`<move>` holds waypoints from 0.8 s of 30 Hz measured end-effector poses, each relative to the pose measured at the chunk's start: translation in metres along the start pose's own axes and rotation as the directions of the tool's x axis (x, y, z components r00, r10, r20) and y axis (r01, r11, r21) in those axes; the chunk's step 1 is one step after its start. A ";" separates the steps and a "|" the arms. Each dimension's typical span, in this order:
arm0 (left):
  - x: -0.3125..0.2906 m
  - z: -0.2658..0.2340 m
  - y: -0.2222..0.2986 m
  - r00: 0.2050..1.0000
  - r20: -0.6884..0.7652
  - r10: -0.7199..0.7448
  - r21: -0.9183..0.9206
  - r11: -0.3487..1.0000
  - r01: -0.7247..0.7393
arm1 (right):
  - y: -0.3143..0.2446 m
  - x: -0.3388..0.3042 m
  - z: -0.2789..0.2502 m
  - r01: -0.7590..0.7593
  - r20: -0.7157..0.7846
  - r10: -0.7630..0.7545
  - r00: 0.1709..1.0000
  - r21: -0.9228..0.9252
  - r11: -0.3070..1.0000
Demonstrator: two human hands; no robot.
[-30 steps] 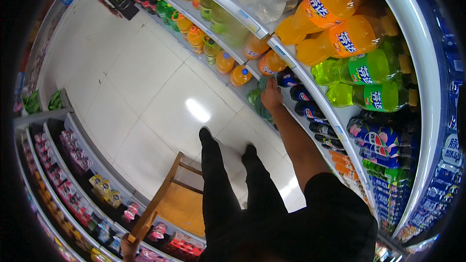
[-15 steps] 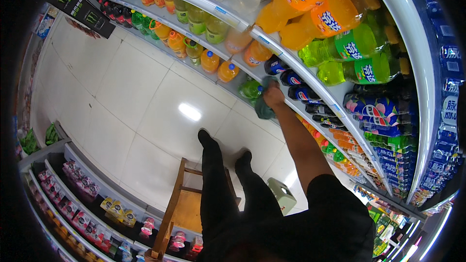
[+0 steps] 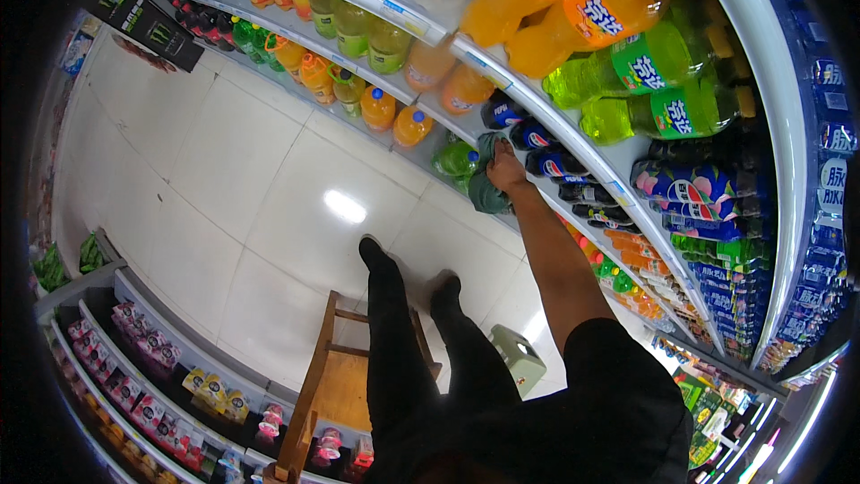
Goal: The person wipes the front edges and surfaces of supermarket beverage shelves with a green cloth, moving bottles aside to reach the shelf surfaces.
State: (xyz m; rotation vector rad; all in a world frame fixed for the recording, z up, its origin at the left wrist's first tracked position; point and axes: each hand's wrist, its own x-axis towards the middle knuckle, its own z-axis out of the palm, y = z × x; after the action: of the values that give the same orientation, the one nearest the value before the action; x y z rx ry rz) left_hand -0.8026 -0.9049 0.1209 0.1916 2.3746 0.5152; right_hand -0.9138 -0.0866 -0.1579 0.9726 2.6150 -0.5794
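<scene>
My right hand (image 3: 507, 170) is closed on a dark grey-green cloth (image 3: 486, 194) at the front edge of a drinks shelf. Part of the cloth hangs below the hand, and a bit of it shows above the fingers. Just left of it on the lower shelf stands a green bottle with a blue cap (image 3: 457, 159). Dark cola bottles (image 3: 535, 134) lie right beside the hand on the shelf above. My left hand is out of the picture.
Large orange bottles (image 3: 602, 7) and green bottles (image 3: 640, 67) fill the upper shelf. A wooden chair (image 3: 345, 385) stands by my legs, with a pale green box-like stool (image 3: 517, 358) to the right. Shelves of small packaged drinks (image 3: 148, 336) line the lower left.
The right hand and the cloth have shifted only slightly along the shelf edge, and more cloth shows above the fingers. The whole view has moved a little.
</scene>
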 end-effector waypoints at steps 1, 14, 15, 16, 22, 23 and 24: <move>0.000 0.006 0.004 0.994 -0.112 0.002 -0.076 0.997 -0.011 | 0.001 -0.005 -0.001 0.021 -0.003 -0.021 1.000 0.038 0.999; -0.009 0.003 -0.004 0.965 0.001 -0.261 -0.079 0.962 0.260 | 0.006 -0.031 0.005 -0.189 0.018 0.188 0.982 0.036 0.981; -0.008 0.003 -0.001 0.961 0.012 -0.277 -0.080 0.958 0.277 | -0.001 -0.028 -0.005 -0.144 0.127 0.152 0.980 -0.075 0.987; -0.008 0.003 0.001 0.957 0.016 -0.290 -0.082 0.953 0.291 | -0.012 -0.022 -0.019 -0.086 0.236 0.128 0.963 -0.182 0.980; 0.000 0.003 0.013 0.945 0.046 -0.325 -0.096 0.940 0.328 | 0.032 -0.040 0.010 0.092 -0.068 -0.099 0.993 -0.091 0.992; -0.001 0.003 0.016 0.941 0.043 -0.336 -0.106 0.935 0.339 | 0.044 -0.049 0.011 0.120 -0.062 -0.130 0.990 -0.142 0.982; -0.004 0.004 0.018 0.939 0.041 -0.342 -0.123 0.931 0.344 | 0.051 -0.059 0.007 0.103 -0.022 -0.107 0.994 -0.155 0.983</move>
State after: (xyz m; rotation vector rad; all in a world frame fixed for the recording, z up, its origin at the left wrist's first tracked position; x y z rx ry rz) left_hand -0.7974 -0.8880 0.1281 -0.2733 2.2795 0.4902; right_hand -0.8361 -0.0872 -0.1536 0.8062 2.7041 -0.3821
